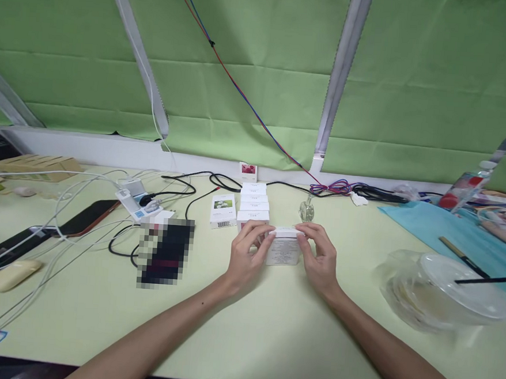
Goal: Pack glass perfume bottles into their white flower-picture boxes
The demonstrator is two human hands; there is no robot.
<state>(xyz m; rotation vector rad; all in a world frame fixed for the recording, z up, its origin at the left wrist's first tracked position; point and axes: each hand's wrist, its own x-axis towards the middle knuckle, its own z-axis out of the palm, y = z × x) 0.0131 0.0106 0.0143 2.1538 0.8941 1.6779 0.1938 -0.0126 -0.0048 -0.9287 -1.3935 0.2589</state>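
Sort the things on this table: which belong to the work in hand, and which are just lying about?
In hand: white box, held by left hand and right hand; row of boxes behind it.
Lying about: phone, cables, lidded bowl, blue cloth.

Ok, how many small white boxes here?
7 boxes: one between left hand and right hand, four in a row behind it, one flower-printed beside them, one by the wall; some may be hidden.

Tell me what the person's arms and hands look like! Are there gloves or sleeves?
No gloves and no sleeves in view. The left hand and the right hand are bare, and so are both forearms right to the picture's bottom edge. No watch, bracelet or ring shows. The fingers are slim.
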